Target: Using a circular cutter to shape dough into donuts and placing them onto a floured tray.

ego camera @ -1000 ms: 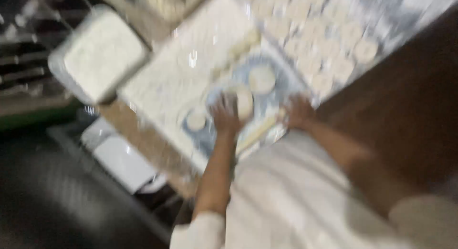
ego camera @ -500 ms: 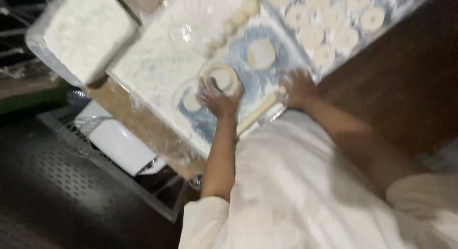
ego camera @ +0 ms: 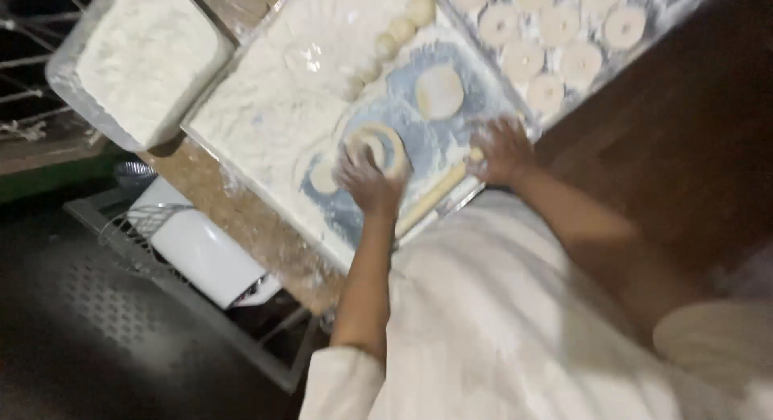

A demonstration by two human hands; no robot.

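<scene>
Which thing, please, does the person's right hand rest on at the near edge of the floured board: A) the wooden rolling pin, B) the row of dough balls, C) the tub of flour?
A: the right hand lies over one end of the rolling pin.

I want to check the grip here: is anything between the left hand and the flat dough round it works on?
Nothing visible: the left hand lies directly on the dough round on the floured board.
</scene>
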